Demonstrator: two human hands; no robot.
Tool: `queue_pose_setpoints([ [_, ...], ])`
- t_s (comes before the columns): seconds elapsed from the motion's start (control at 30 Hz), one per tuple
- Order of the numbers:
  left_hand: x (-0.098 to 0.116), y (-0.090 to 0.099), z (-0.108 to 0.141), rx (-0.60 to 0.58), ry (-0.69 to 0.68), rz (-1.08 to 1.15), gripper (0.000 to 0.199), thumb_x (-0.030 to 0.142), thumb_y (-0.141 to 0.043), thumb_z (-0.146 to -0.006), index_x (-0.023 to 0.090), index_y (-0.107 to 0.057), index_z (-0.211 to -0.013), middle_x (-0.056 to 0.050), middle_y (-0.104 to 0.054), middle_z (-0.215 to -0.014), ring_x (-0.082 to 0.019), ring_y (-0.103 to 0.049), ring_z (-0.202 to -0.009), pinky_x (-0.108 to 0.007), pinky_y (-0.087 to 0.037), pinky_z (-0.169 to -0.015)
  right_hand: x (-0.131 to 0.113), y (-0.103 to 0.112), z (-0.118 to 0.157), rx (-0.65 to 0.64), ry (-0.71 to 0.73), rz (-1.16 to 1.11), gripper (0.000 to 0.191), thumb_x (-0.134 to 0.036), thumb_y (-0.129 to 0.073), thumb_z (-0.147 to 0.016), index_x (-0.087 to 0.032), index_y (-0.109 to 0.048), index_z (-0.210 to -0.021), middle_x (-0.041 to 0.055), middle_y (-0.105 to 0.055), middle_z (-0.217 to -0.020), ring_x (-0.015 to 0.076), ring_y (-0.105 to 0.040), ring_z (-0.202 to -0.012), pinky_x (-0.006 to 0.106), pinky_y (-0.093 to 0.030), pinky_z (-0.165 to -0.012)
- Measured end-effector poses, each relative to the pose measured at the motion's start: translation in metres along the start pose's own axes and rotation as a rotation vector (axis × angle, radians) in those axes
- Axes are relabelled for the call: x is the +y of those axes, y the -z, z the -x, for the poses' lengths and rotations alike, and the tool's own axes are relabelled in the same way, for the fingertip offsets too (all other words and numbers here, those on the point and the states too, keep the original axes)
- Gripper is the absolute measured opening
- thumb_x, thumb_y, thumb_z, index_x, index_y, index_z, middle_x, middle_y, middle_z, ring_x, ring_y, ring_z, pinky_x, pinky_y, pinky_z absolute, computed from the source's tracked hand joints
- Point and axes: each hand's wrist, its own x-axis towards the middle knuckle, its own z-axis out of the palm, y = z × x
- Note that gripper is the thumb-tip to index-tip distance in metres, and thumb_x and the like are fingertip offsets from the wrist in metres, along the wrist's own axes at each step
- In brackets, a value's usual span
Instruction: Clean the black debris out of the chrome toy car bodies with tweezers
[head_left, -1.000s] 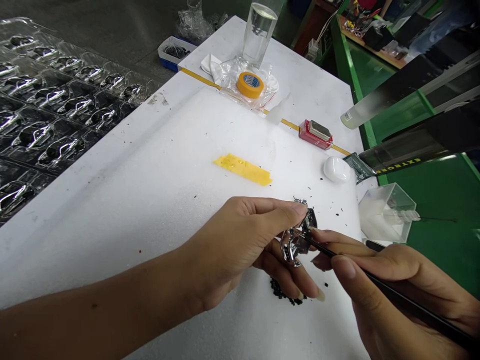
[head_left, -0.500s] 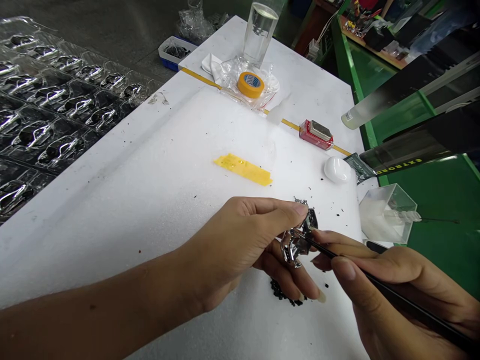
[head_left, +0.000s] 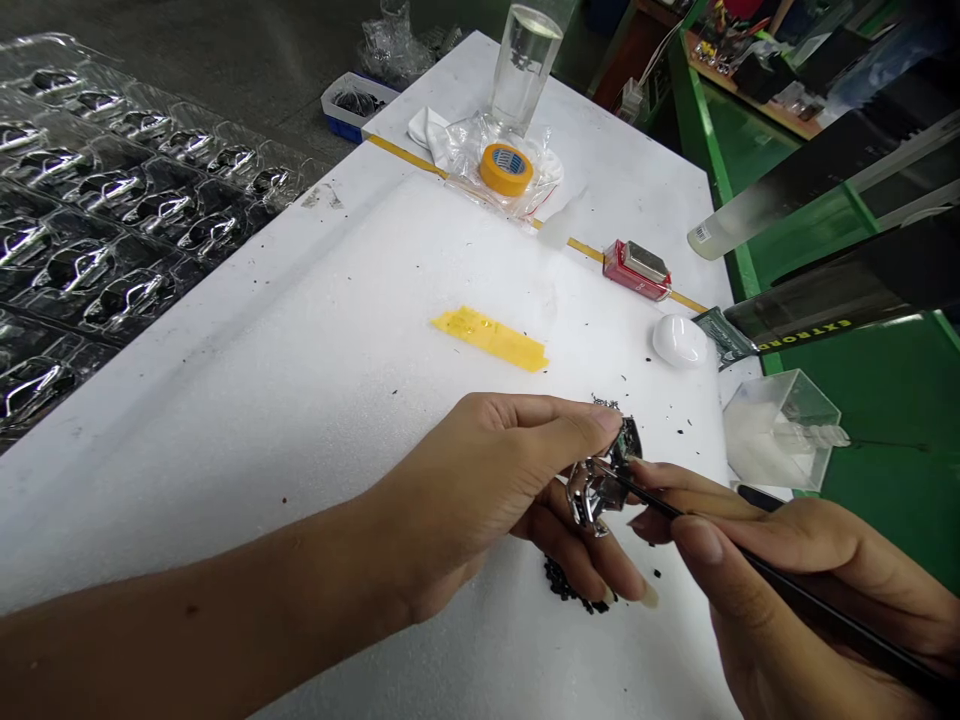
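Chrome-finished piece [head_left: 596, 490] sits pinched between the thumb and fingers of the left hand [head_left: 480, 480], held just above a white foam sheet [head_left: 247, 400]. The right hand [head_left: 795, 570] grips a slim black tool [head_left: 810, 595] like a pen, its tip touching the piece. Both hands are closed around what they hold. Black crumbs [head_left: 570, 588] lie in a small heap on the foam beneath them, with more specks scattered nearby. Farther along the desk [head_left: 622, 150] stand a glass of water [head_left: 523, 70], a roll of yellow tape [head_left: 506, 169] on crumpled plastic film [head_left: 469, 150], and a red box [head_left: 637, 270]. A yellow strip [head_left: 491, 338] lies on the foam, with a white egg-shaped object [head_left: 679, 341] beyond it. A clear plastic box [head_left: 780, 430] sits at the right. Formed trays of chrome parts [head_left: 112, 210] spread out to the left.
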Motion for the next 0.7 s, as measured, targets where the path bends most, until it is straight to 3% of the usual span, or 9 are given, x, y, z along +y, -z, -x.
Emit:
queue_pose_setpoints([
  [0.47, 0.0005, -0.0013, 0.0000, 0.030, 0.000, -0.044, 0.033, 0.038, -0.057, -0.101, 0.009, -0.067, -0.088, -0.005, -0.064, -0.059, -0.010, -0.063, -0.048, -0.014, -0.053, -0.047, -0.0015, 0.0041, 0.0012, -0.042, 0.053, 0.037, 0.010, -0.017, -0.079, -0.086, -0.023, -0.071, -0.088, 0.0082, -0.080, -0.109, 0.0308, -0.077, -0.105, 0.032, -0.070, -0.078],
  [0.6, 0.0004, -0.0002, -0.0004, 0.047, -0.023, -0.052, 0.026, 0.034, -0.058, -0.101, 0.010, -0.068, -0.098, -0.004, -0.066, -0.065, -0.010, -0.064, -0.049, -0.015, -0.052, -0.047, -0.0024, 0.0001, 0.0002, -0.054, 0.085, 0.048, 0.012, -0.016, -0.079, -0.087, -0.024, -0.071, -0.089, 0.0059, -0.080, -0.101, 0.0286, -0.076, -0.109, 0.029, -0.069, -0.081],
  [0.7, 0.0008, -0.0015, -0.0004, 0.070, -0.033, -0.071, 0.025, 0.032, -0.057, -0.101, 0.013, -0.069, -0.110, -0.004, -0.068, -0.070, -0.012, -0.066, -0.050, -0.015, -0.050, -0.045, 0.0024, 0.0074, -0.0035, -0.010, 0.130, 0.089, 0.010, -0.024, -0.081, -0.085, -0.026, -0.072, -0.087, 0.0041, -0.079, -0.091, 0.0290, -0.078, -0.102, 0.034, -0.069, -0.082],
])
